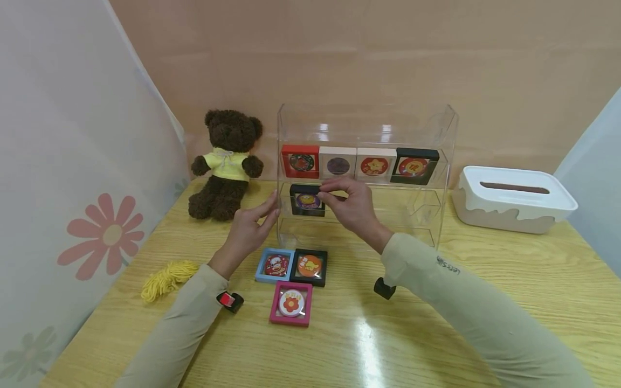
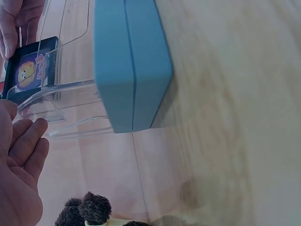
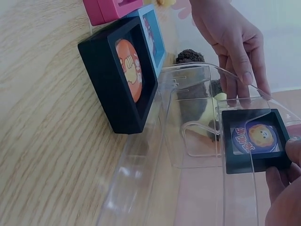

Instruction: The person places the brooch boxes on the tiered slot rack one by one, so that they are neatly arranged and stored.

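My right hand (image 1: 354, 207) pinches the right edge of a black square display frame (image 1: 306, 201) with a purple and yellow round badge inside. The frame stands at the left of the clear acrylic rack's (image 1: 448, 161) middle tier, behind the front lip in the right wrist view. Fingers of my left hand (image 1: 249, 229) touch the rack's left side, fairly straight, with some loosely bent in the left wrist view. Red, white and black frames line the upper tier. A light blue frame (image 1: 260, 269), a black thumbs-up frame (image 1: 323, 275) and a pink frame (image 1: 290, 323) lie before the rack.
A brown teddy bear (image 1: 226, 164) in a yellow top leans at the back left. Yellow yarn (image 1: 167, 280) lies by the left forearm. To the rack's right stands a white tissue box (image 1: 504, 215). A flowered cloth (image 1: 73, 134) borders the table's left.
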`<state>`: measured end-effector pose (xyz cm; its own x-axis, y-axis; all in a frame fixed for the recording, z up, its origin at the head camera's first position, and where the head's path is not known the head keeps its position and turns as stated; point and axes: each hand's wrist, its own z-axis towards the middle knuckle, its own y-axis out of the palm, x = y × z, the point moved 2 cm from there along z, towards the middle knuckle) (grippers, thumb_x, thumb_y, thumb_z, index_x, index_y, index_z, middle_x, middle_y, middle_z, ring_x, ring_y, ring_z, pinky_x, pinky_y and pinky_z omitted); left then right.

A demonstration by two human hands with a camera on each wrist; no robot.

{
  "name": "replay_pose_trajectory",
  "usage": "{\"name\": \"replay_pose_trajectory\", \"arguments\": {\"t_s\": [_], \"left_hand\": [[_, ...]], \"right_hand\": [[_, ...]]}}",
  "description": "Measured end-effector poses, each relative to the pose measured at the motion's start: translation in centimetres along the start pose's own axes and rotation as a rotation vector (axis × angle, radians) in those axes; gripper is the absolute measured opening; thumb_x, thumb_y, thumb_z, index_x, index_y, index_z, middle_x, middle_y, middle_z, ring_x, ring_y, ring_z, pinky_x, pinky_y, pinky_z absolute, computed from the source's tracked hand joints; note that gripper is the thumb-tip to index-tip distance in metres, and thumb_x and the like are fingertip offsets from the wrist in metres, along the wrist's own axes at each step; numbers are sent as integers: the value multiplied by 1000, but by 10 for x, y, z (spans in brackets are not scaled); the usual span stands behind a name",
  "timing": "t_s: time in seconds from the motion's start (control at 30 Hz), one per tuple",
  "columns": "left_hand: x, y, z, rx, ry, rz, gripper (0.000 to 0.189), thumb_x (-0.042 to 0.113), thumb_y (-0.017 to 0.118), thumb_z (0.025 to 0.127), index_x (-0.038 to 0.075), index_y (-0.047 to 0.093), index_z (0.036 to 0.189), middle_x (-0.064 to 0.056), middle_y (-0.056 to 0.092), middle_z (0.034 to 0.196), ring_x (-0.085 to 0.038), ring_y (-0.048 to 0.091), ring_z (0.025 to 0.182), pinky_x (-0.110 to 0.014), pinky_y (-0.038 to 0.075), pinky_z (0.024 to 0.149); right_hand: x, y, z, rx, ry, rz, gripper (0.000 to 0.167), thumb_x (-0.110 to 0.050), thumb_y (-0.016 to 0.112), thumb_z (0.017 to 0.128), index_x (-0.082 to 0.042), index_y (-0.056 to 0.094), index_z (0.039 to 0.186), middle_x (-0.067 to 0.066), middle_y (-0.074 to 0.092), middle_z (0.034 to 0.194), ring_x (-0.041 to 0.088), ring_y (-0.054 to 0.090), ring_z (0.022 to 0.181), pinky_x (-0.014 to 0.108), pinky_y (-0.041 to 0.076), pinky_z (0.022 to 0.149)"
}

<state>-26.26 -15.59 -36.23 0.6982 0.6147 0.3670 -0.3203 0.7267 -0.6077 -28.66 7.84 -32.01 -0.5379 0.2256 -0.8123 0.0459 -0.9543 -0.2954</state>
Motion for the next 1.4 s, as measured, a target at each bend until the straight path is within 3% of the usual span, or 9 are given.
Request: {"name": "replay_pose_trajectory", "arguments": {"t_s": [0.07, 0.3, 0.5, 0.63, 0.77, 0.93, 1.17, 1.4], "left_hand": [[0, 0, 0, 0, 1, -4, 44, 5, 63, 92, -1, 52, 133, -15, 65, 108, -16, 59, 48, -42, 54, 70], [-1, 0, -1, 0, 14, 1, 44, 4, 63, 92, -1, 52, 133, -14, 65, 109, -15, 57, 46, -40, 54, 67], [0, 0, 0, 1, 17, 9, 44, 5, 63, 92, -1, 52, 133, -14, 66, 108, -20, 66, 59, -40, 54, 66], [0, 0, -1, -2, 3, 17, 44, 5, 63, 91, -1, 52, 133, -16, 65, 109, -21, 65, 57, -41, 54, 65], [0, 0, -1, -4, -7, 24, 43, 6, 63, 92, -1, 52, 133, -16, 63, 111, -13, 53, 41, -41, 54, 63], [1, 0, 0, 9, 2, 19, 43, 5, 64, 91, 0, 53, 133, -16, 63, 113, -2, 34, 34, -42, 54, 60], [1, 1, -1, 11, -1, 28, 44, 6, 65, 91, 0, 54, 133, -16, 62, 112, -7, 42, 34, -40, 54, 59], [0, -1, -1, 2, -3, 20, 44, 5, 65, 90, 0, 54, 132, -18, 62, 111, -13, 51, 39, -39, 54, 60]], "right_hand": [[0, 2, 0, -4, 1, 1, 9, -2, 71, 85, 4, 73, 92, 10, 66, 107, 20, 59, 102, 31, 53, 76], [0, 6, 1, -11, -1, 0, 9, -3, 71, 86, 3, 74, 91, 12, 66, 108, 21, 59, 104, 33, 53, 76], [0, 9, 1, -7, -4, -2, 9, -3, 71, 86, 3, 74, 91, 11, 66, 109, 20, 59, 106, 30, 53, 76], [-1, 12, 1, -15, -4, 8, 10, -2, 69, 86, 4, 73, 93, 13, 66, 110, 21, 59, 106, 30, 52, 77], [-1, 14, 0, -22, -3, 21, 11, -1, 68, 87, 5, 72, 95, 13, 65, 111, 21, 59, 106, 30, 52, 77], [-1, 14, 0, -26, -2, 35, 11, 0, 67, 88, 5, 72, 96, 12, 65, 112, 21, 59, 107, 30, 52, 78], [2, 10, -4, -12, -60, 79, 17, 2, 66, 87, 6, 70, 103, 14, 65, 112, 23, 60, 106, 38, 51, 82], [-30, -2, -15, 34, -121, 101, 20, 12, 60, 86, 18, 62, 105, 29, 61, 109, 41, 59, 99, 49, 49, 83]]}}
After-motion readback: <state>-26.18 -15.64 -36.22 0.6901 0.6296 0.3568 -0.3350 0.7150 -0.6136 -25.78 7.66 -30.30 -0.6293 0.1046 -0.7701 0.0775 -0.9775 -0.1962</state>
